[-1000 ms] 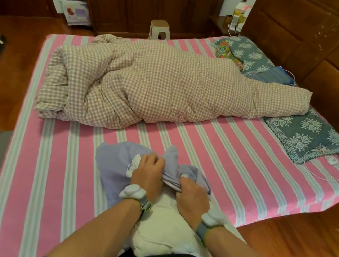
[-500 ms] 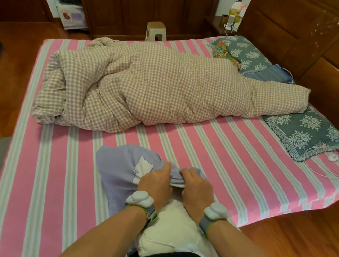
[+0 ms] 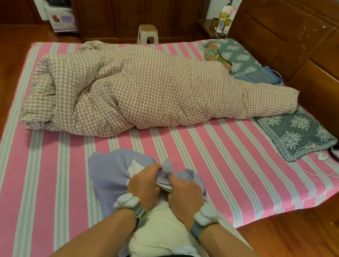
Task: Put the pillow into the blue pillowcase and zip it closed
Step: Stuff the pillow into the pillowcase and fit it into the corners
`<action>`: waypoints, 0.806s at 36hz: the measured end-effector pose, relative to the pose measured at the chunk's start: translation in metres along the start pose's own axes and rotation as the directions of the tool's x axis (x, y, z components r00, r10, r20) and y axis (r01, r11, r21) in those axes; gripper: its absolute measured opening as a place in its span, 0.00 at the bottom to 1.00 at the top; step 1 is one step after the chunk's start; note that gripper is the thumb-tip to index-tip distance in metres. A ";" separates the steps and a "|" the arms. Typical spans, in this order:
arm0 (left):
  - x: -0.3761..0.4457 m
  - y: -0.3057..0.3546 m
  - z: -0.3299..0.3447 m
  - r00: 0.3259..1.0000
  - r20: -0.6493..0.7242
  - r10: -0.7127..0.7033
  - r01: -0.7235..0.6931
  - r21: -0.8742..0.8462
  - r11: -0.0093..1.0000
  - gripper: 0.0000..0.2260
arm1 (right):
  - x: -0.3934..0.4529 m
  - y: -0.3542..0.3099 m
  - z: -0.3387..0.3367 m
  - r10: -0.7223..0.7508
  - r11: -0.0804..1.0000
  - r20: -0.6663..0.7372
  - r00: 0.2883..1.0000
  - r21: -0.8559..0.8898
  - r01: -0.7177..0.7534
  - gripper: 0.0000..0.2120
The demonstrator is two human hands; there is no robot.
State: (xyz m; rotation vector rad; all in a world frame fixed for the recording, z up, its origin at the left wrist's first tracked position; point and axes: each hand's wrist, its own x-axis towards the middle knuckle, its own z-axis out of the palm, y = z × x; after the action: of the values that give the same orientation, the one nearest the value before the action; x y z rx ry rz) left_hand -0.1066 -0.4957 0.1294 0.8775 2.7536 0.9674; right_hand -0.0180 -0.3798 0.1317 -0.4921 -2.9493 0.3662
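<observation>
Both hands, the left hand (image 3: 143, 187) and the right hand (image 3: 185, 193), are fisted on bunched cloth of the blue pillowcase (image 3: 109, 172), which lies on the striped bed (image 3: 215, 153). Much of the white pillow (image 3: 159, 232) sticks out toward the person. Stuffing seems underway; next likely calls for drawing the case over the exposed end.

Striped bed (image 3: 42, 175) (checked duvet (image 3: 147, 94) atop)

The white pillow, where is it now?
In the head view, the white pillow lies at the bed's near edge, between both forearms, its far end inside the blue pillowcase.
</observation>
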 end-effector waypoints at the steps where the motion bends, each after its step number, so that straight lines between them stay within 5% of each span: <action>1: -0.002 0.003 0.002 1.000 0.013 0.003 -0.003 -0.032 0.999 0.16 | 0.002 0.002 -0.001 0.024 0.999 0.019 1.000 0.037 -0.025 0.13; 7: 0.003 0.007 0.002 0.971 0.236 -0.028 0.066 -0.155 0.986 0.13 | 0.010 0.005 0.000 0.092 0.989 -0.170 0.981 0.131 -0.070 0.09; 10: 0.012 0.005 -0.011 0.887 0.458 -0.065 0.233 -0.320 0.918 0.05 | 0.016 0.011 -0.001 0.125 0.932 -0.139 0.982 0.356 -0.069 0.15; 15: 0.029 0.001 -0.035 0.618 0.748 -0.243 0.662 -0.327 0.675 0.05 | 0.028 0.009 -0.023 0.154 0.731 0.271 0.950 0.616 -0.294 0.16; 17: 0.033 0.001 -0.043 0.580 0.784 -0.221 0.689 -0.328 0.646 0.13 | 0.037 0.013 -0.037 0.077 0.649 0.498 0.864 0.632 -0.423 0.16; 19: 0.032 -0.001 -0.045 0.553 0.814 -0.179 0.709 -0.347 0.613 0.10 | 0.043 0.021 -0.048 0.031 0.576 0.663 0.748 0.600 -0.555 0.18; 23: 0.032 0.001 -0.043 0.601 0.792 -0.106 0.644 -0.402 0.651 0.07 | 0.047 0.035 -0.052 -0.132 0.445 0.823 0.553 0.547 -0.709 0.02; 27: 0.029 -0.002 -0.032 0.745 0.664 -0.063 0.561 -0.572 0.598 0.14 | 0.046 0.040 -0.039 -0.079 0.481 0.868 0.491 0.464 -0.744 0.31; 29: 0.026 -0.004 -0.027 0.815 0.579 -0.025 0.442 -0.594 0.672 0.11 | 0.048 0.036 -0.041 -0.139 0.487 0.877 0.461 0.465 -0.739 0.24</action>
State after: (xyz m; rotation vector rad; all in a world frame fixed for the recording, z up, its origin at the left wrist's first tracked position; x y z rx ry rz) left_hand -0.1377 -0.4985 0.1514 0.4942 1.7187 1.3329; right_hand -0.0456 -0.3220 0.1659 -0.9792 -2.6966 2.6357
